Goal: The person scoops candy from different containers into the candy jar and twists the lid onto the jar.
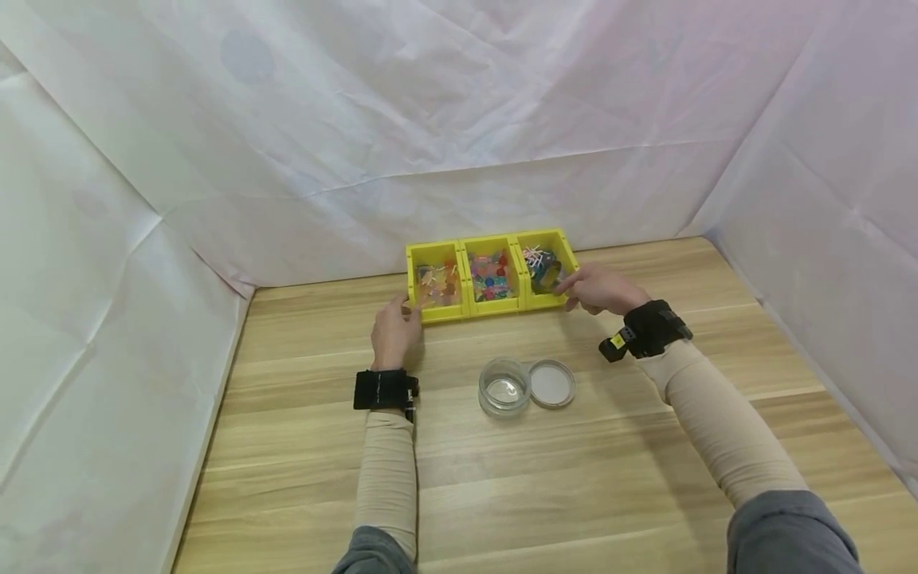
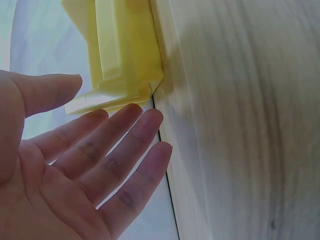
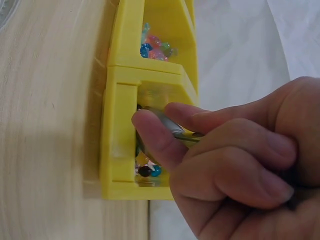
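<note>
Three joined yellow bins stand in a row near the back wall, with small colourful beads in the middle one. My left hand is at the row's left end; its extended fingers reach right to the yellow side wall. At the right-hand bin, my right hand pinches a shiny metal spoon between thumb and index finger. The spoon's rounded part dips among the beads there and is partly hidden by the fingers.
A clear round jar stands uncovered on the wooden table, in front of the bins. Right beside it lies a round lid. White sheeting closes off the back and both sides.
</note>
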Demonstrator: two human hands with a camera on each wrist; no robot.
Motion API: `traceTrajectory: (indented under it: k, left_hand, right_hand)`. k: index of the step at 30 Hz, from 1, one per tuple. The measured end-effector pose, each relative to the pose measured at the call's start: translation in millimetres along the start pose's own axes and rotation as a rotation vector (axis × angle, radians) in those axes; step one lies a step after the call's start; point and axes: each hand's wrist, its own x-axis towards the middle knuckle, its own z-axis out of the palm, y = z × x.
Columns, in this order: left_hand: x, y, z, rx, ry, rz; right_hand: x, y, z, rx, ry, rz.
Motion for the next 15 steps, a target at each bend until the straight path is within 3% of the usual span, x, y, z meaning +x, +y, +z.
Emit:
traceTrajectory:
  k: [15]
  left_hand:
    - [2.5, 2.7, 1.6, 0.01, -0.007, -0.02]
  right_hand:
    - [7.6, 27.1, 3.3, 0.127, -0.031, -0.108]
